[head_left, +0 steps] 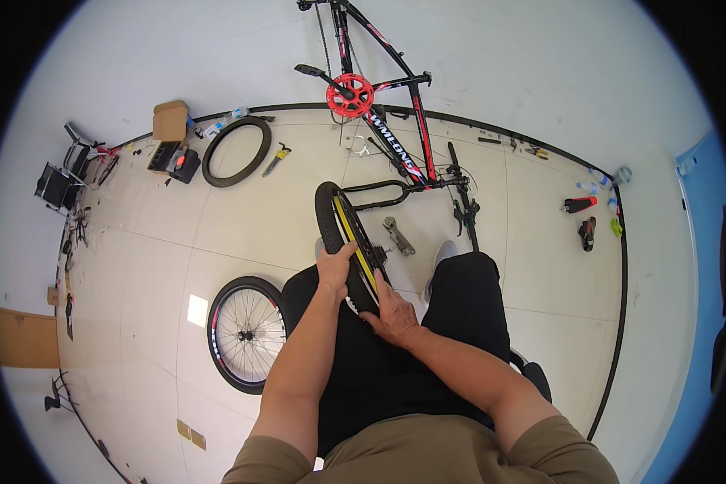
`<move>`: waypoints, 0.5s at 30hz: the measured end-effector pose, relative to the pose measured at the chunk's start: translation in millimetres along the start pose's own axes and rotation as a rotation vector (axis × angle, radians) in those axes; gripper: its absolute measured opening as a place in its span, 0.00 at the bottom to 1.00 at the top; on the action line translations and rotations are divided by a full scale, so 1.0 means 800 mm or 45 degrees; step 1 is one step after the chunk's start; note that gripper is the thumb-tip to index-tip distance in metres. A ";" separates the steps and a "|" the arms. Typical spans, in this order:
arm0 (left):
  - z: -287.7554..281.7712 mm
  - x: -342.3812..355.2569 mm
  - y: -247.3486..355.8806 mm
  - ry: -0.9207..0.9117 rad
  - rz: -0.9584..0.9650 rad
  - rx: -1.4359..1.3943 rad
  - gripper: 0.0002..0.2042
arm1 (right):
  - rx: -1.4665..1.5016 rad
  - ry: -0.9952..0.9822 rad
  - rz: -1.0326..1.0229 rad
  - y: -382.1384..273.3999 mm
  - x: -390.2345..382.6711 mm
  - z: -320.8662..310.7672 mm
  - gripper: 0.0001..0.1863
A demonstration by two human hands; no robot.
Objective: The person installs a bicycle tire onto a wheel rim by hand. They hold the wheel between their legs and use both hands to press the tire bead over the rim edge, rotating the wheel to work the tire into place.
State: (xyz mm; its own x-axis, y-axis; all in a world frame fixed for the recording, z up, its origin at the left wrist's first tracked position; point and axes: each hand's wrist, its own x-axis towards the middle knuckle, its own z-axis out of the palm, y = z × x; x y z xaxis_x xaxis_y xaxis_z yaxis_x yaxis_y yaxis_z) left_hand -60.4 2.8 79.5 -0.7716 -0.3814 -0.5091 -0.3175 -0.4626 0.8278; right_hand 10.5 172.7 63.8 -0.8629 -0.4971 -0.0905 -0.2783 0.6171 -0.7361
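Between my knees a bicycle wheel (pixel 326 219) stands tilted, its black knobby tyre partly off the rim. A yellow rim strip (pixel 348 223) shows in the gap between tyre and rim. My left hand (pixel 335 270) is closed on the tyre's left side, thumb at the yellow strip. Lower on the right, my right hand (pixel 394 315) grips the near end of the wheel, with fingers over the rim and thumb against the tyre. A dark cassette (pixel 380 254) sticks out at the wheel's right side. The fingertips under the wheel are hidden.
A black and red bicycle frame (pixel 399 153) leans ahead by the wall, its handlebar (pixel 469 211) low. An adjustable wrench (pixel 398 236) lies beyond my feet. A second wheel (pixel 247 335) lies left, a loose tyre (pixel 236 152) farther off. A saddle (pixel 579 205) lies right.
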 end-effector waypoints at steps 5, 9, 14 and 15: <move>-0.004 0.004 -0.010 0.052 0.052 0.142 0.19 | -0.012 -0.085 0.047 0.000 0.002 -0.006 0.53; -0.003 -0.004 -0.011 0.058 0.024 0.095 0.19 | -0.031 -0.064 -0.004 0.002 0.003 -0.002 0.53; -0.008 0.006 -0.015 0.049 0.054 0.015 0.18 | -0.023 -0.127 0.015 -0.003 0.009 -0.005 0.53; -0.007 0.006 -0.015 0.045 0.060 0.008 0.17 | -0.022 -0.128 0.018 -0.003 0.008 -0.003 0.54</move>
State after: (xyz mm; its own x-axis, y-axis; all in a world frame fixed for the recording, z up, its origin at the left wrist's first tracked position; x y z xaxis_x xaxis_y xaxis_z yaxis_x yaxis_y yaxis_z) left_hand -57.1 2.3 65.7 -0.7659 -0.4306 -0.4776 -0.2851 -0.4384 0.8524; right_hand 4.2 169.6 66.6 -0.8205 -0.5463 -0.1683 -0.2743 0.6345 -0.7226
